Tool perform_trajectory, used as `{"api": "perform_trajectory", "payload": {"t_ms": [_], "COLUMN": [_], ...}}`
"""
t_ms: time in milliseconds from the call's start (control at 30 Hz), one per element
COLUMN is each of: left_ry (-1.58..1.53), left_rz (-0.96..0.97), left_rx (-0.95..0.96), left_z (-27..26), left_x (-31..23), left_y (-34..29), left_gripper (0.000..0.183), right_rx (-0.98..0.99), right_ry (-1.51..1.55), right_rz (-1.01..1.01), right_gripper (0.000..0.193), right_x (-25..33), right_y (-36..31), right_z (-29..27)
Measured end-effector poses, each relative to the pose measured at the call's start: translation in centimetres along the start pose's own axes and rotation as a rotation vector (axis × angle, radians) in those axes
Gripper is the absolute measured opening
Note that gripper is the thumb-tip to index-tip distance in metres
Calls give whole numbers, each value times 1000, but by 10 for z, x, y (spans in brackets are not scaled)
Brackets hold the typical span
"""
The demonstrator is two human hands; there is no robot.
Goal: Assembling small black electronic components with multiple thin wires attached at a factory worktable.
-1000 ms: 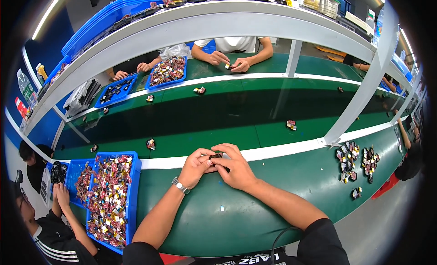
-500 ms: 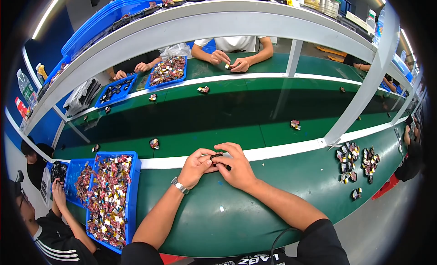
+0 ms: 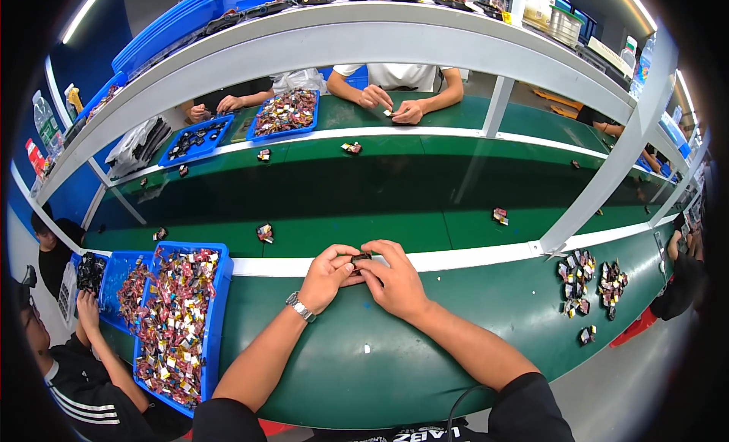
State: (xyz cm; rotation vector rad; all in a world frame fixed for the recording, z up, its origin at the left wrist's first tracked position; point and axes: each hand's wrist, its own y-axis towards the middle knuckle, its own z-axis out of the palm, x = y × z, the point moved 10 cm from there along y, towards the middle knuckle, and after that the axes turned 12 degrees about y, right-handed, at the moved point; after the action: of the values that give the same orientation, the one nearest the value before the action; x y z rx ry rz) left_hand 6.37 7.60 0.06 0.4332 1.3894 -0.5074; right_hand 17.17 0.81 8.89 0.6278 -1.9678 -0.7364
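A small black plastic part [image 3: 361, 261] is pinched between my two hands above the near edge of the green bench. My left hand [image 3: 326, 279], with a metal watch at the wrist, grips it from the left, fingers closed. From the right, my right hand [image 3: 396, 284] holds the same part with thumb and bent fingers. Most of the part is hidden by the fingers, so its exact kind cannot be made out. To the left stands a blue tray [image 3: 222, 290] heaped with small red, white and yellow wired pieces. Groups of assembled black parts [image 3: 577, 281] lie on the bench at right.
Beyond a white rail [image 3: 471, 258] runs a green conveyor belt [image 3: 364, 218] with scattered small assemblies [image 3: 500, 216]. A grey shelf frame [image 3: 364, 43] spans overhead, its post [image 3: 600, 172] at right. Co-workers sit across the belt and at left, near a second blue tray [image 3: 114, 320].
The view has tilted slightly. Assemblies on the belt have drifted a little to the right. My hands stay together on the black part with only small finger shifts.
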Motion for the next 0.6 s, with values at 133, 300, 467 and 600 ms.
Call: {"api": "perform_trajectory", "payload": {"t_ms": [133, 300, 467, 600], "left_ry": [-4, 26, 28, 31], "left_rz": [11, -4, -30, -20], "left_rx": [24, 23, 15, 19], "left_z": [4, 4, 4, 6], "left_x": [-3, -2, 0, -2], "left_y": [0, 0, 0, 0], "left_gripper": [24, 25, 25, 24], "right_rx": [-40, -55, -9, -20], "right_ry": [-33, -77, -138, -145], "right_rz": [-50, -68, -11, -18], "right_gripper": [22, 20, 16, 15], "right_x": [5, 6, 1, 1], "right_y": [2, 1, -1, -2], "right_z": [-6, -7, 1, 0]}}
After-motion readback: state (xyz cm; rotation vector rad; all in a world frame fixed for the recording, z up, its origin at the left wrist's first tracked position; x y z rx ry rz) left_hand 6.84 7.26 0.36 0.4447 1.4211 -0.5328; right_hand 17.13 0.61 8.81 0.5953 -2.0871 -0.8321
